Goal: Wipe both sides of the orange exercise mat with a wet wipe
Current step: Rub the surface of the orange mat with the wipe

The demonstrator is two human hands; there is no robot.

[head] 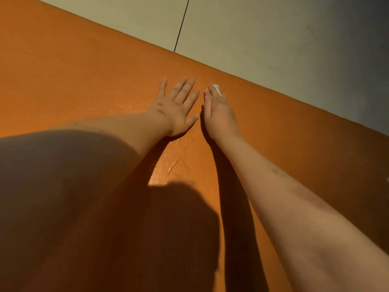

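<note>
Wipe mostly covered, mat and arms run out of view

Only a small white corner of the wet wipe shows past the fingers of the right hand; the rest lies hidden under that hand, so its folds cannot be told. The orange mat is cut off by the left, bottom and right edges, and its lower part is sunk in dark shadow. Both forearms leave the picture below, and the floor runs off at the top and right.
</note>
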